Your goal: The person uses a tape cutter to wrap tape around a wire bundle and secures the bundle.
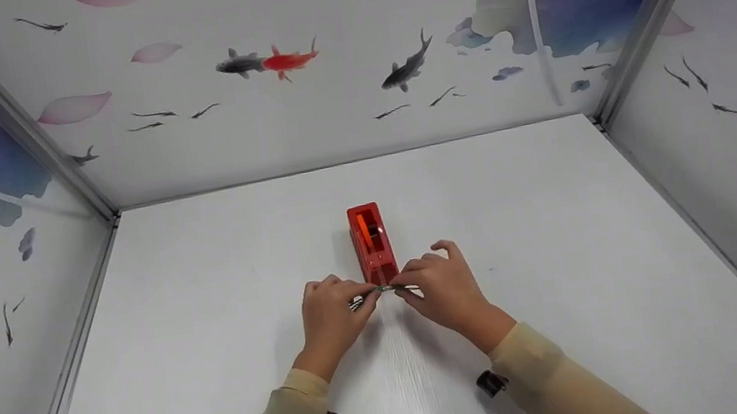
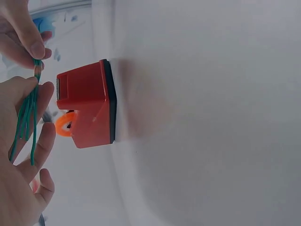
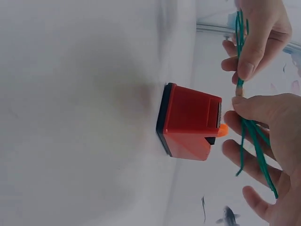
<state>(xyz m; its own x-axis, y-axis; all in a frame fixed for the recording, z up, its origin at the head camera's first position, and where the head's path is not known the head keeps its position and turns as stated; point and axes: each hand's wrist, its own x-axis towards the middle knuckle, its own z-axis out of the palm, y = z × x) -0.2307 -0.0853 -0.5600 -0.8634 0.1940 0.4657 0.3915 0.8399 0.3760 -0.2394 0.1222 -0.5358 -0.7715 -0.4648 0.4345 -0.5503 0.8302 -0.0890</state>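
Observation:
A bundle of thin green strands (image 2: 27, 115), wires or cords, is held level between both hands just in front of a red tape dispenser (image 1: 374, 257). My left hand (image 1: 333, 311) pinches it on one side with thumb and forefinger. On the other side, thumb and forefinger of my right hand (image 1: 448, 290) do the same. In the right wrist view, a short tan band (image 3: 239, 90) shows round the middle, between the thumbs; whether it is tape cannot be told. Loose strand ends fan out across both palms.
The dispenser stands upright on a white table (image 1: 218, 273), its serrated cutter (image 3: 219, 114) facing the hands and an orange ring (image 2: 65, 124) inside. Panels printed with fish and petals (image 1: 334, 124) enclose the table at the back and both sides.

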